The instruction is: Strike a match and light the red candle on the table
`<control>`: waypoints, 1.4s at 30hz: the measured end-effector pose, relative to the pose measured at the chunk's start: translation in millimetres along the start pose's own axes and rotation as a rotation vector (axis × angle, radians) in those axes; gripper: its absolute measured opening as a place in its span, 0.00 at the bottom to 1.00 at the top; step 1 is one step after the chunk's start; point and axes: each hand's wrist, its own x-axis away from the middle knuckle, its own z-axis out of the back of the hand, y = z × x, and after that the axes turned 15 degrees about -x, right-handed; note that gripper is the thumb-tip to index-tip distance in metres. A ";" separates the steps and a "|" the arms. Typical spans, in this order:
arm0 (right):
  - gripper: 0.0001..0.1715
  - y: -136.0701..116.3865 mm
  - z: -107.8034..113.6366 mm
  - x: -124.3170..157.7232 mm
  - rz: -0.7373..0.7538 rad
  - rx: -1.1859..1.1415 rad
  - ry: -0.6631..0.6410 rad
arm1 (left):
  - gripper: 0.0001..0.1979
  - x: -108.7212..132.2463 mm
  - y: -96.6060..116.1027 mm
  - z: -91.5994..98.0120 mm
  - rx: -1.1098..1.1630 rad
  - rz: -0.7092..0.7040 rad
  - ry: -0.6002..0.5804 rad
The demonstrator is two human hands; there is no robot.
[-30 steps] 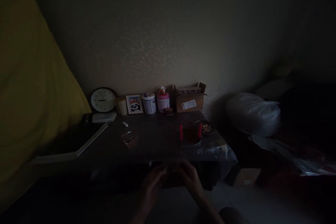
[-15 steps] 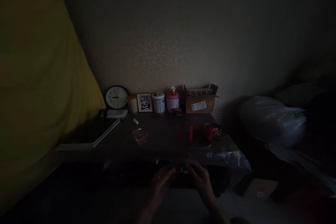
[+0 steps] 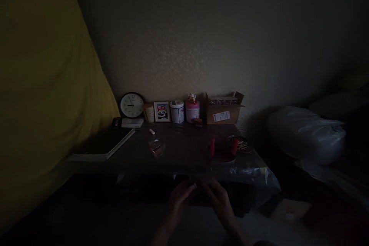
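Close together in front of the table's near edge are my left hand [image 3: 179, 198] and my right hand [image 3: 220, 196]. The fingers of both are bent and brought together. A small bright glint shows at my left fingertips, but the dim light hides what they hold. My right fingertips pinch at the same dark spot, and their contents cannot be made out. Beyond them on the table [image 3: 178, 150] lie a small clear packet [image 3: 156, 149] and a short white stick-like piece [image 3: 152, 132]. Two red upright candle-like cylinders [image 3: 212, 147] stand on a dark tray to the right.
Beside the red cylinders is a round dish [image 3: 243, 145] of thin sticks. Along the wall stand a clock [image 3: 132, 105], a framed panda picture [image 3: 162, 112], a white tin [image 3: 177, 112], a pink tin [image 3: 192, 112] and a cardboard box [image 3: 227, 115]. A large book [image 3: 100, 148] lies left.
The view has swung slightly left, so the things on the table appear a little farther right. A pale glint between my hands no longer shows; both hands stay close together.
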 end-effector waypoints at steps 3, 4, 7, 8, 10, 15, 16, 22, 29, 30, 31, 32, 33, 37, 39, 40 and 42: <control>0.16 -1.6 1.8 -0.3 0.014 0.013 0.022 | 0.12 -0.3 1.1 -1.8 0.012 0.016 0.036; 0.16 -1.7 2.4 -0.3 0.017 0.021 0.039 | 0.11 -0.4 1.5 -2.7 0.020 0.022 0.051; 0.16 -0.6 3.3 0.0 0.030 0.064 0.062 | 0.09 0.6 4.1 -5.6 0.024 0.026 0.069; 0.16 -0.1 3.2 0.1 0.041 0.081 0.055 | 0.09 1.2 5.1 -6.4 0.011 0.029 0.072; 0.15 0.6 2.3 0.4 0.072 0.117 0.029 | 0.08 2.4 6.6 -7.5 -0.031 0.039 0.088; 0.15 -0.3 0.7 1.2 0.120 0.189 0.001 | 0.09 1.6 2.1 -6.1 -0.054 0.043 0.117; 0.14 -0.8 0.7 1.5 0.112 0.196 -0.001 | 0.09 1.2 0.9 -5.8 -0.050 0.050 0.125; 0.13 -1.2 1.4 3.6 0.024 0.225 0.016 | 0.10 0.6 -0.6 -5.5 -0.079 0.045 0.124; 0.14 -0.1 1.0 4.2 0.059 0.229 0.010 | 0.10 0.6 0.0 -3.5 -0.116 0.019 0.129; 0.14 -0.4 0.7 4.2 0.065 0.231 0.006 | 0.11 1.1 0.9 -3.7 -0.114 0.023 0.135; 0.14 -0.6 0.5 4.2 0.070 0.235 0.000 | 0.11 1.6 2.0 -4.0 -0.105 0.030 0.145; 0.14 -0.8 0.3 4.2 0.075 0.241 -0.003 | 0.11 2.2 3.2 -4.3 -0.092 0.037 0.151; 0.13 -0.9 0.1 4.1 0.079 0.245 -0.004 | 0.11 2.8 4.3 -4.6 -0.079 0.039 0.155; 0.13 -1.2 -0.5 4.0 0.100 0.241 -0.003 | 0.11 4.9 7.4 -5.2 -0.080 0.024 0.136; 0.14 -1.2 -0.7 4.0 0.102 0.238 0.002 | 0.10 5.4 7.8 -5.2 -0.094 0.016 0.121; 0.14 -1.1 -0.7 4.0 0.100 0.236 0.003 | 0.10 5.4 7.6 -5.2 -0.097 0.016 0.114; 0.14 -0.4 -0.5 4.0 0.095 0.233 0.000 | 0.10 5.0 6.9 -5.3 -0.103 0.019 0.111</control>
